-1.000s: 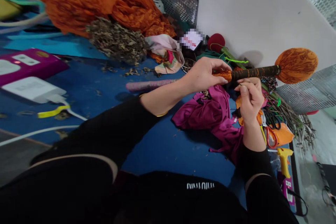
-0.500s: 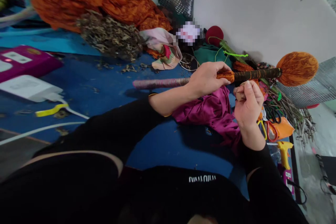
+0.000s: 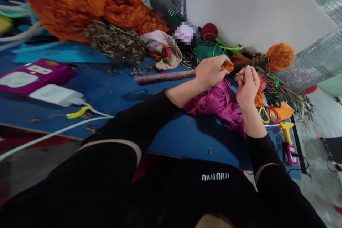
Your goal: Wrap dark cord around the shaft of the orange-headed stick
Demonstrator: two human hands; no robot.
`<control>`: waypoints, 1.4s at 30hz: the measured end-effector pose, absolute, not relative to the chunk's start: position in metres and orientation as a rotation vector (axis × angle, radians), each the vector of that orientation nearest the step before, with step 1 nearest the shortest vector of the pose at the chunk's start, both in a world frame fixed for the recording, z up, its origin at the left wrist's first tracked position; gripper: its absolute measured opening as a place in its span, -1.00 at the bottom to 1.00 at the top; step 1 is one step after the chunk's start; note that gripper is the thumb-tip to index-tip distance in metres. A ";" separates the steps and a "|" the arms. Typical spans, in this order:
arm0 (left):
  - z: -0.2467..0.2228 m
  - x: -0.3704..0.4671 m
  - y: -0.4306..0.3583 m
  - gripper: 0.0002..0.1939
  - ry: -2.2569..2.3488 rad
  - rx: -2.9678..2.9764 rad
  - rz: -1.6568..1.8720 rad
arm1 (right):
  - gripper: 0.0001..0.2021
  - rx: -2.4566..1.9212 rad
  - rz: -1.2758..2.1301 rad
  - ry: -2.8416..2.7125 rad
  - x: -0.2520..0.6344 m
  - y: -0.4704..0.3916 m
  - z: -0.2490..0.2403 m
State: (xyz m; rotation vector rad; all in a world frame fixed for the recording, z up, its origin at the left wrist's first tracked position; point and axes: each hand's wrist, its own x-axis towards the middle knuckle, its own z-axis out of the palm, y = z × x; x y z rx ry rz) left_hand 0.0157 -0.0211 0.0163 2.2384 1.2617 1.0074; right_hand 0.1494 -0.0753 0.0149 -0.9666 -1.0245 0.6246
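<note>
My left hand is closed around the middle of a long stick, over an orange cloth band. The stick's left part is wrapped in purplish-pink; its right part is dark brown with thin bindings. At its right end sits a round head covered in gathered orange cloth. Just below the brown part, my right hand is closed, pinching a small brown piece whose exact kind I cannot make out. A crumpled magenta cloth lies on the table beneath both hands.
On the blue table lie orange fabric, dried plant matter, a purple power strip and white charger. At right are scissors, a yellow glue gun and dry twigs. A white board stands behind.
The camera view has shifted. The stick now slants more, its orange head farther up and away. My right hand has moved slightly with it, still pinching the brown piece; my left grip is unchanged.
</note>
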 end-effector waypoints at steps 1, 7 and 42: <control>0.017 0.017 -0.023 -0.62 1.257 2.258 1.005 | -0.50 -0.966 0.616 -1.006 0.149 -0.079 0.014; 0.021 0.022 -0.045 -0.62 1.197 2.460 0.890 | -0.47 -0.920 0.562 -1.053 0.155 -0.092 0.025; 0.026 0.007 -0.071 -0.67 1.114 2.491 0.710 | -0.52 -1.084 0.506 -1.354 0.177 -0.102 0.035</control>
